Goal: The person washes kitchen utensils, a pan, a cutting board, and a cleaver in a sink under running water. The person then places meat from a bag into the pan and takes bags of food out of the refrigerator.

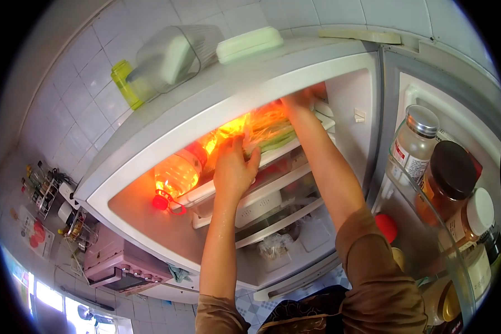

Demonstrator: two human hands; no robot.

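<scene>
Both my arms reach into the open fridge (pixel 142 189). My left hand (pixel 234 170) is at the front of the upper shelf, thumb apart from the stretched fingers, beside a clear plastic bag of green vegetables (pixel 275 136). Whether its fingertips touch the bag I cannot tell. To its left a large clear plastic bottle with a red cap (pixel 175 175) lies on its side, cap toward me. My right hand (pixel 299 100) is deeper in, at the back right of the same shelf above the vegetables; its fingers are hidden and blurred.
Below are drawers (pixel 261 209) and a bagged item (pixel 275 245). The open door on the right carries several jars, including one with a dark lid (pixel 452 170). On the fridge top are a clear container (pixel 172 58) and a pale green box (pixel 249 44). A pink oven (pixel 125 259) stands left.
</scene>
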